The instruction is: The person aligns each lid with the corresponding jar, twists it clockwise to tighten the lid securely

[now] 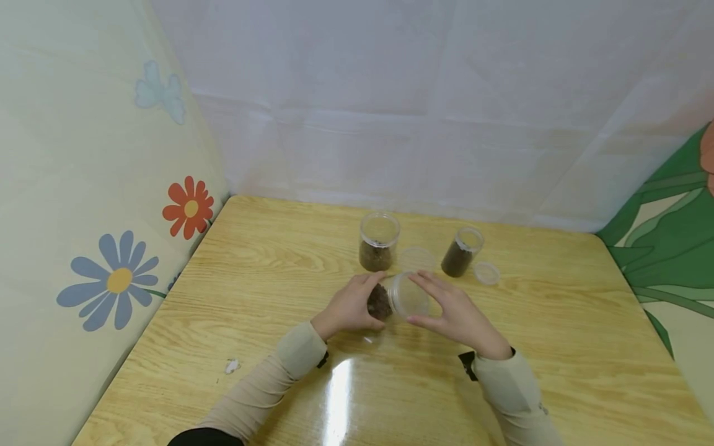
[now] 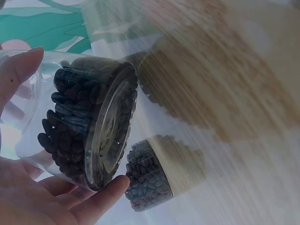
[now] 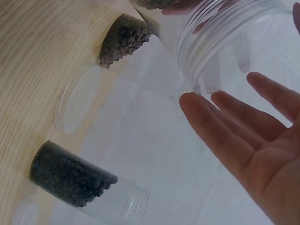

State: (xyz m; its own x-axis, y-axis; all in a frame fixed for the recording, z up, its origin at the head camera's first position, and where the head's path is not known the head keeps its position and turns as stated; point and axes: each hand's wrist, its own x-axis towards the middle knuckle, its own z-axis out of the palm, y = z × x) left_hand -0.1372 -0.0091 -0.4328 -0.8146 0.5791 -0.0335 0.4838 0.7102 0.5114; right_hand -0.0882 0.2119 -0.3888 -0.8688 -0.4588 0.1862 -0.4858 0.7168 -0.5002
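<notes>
A clear jar of dark beans (image 2: 75, 108) lies tipped on its side above the table, its beans toward the base. My left hand (image 1: 351, 303) grips it near the base, with the thumb on one side and the fingers on the other. My right hand (image 1: 454, 313) spans a clear round lid (image 1: 413, 296) at the jar's mouth end, between thumb and fingers. Ridged rings (image 3: 225, 37) show there in the right wrist view, right at the fingertips. Part of the jar's body is hidden by the left hand.
A wide uncovered jar of beans (image 1: 378, 254) stands behind the hands. A clear lid (image 1: 417, 259) lies to its right. Farther right are a narrower uncovered jar (image 1: 458, 257) and a small lid (image 1: 487, 273). A white scrap (image 1: 232, 366) lies at left on the wooden table (image 1: 268, 248).
</notes>
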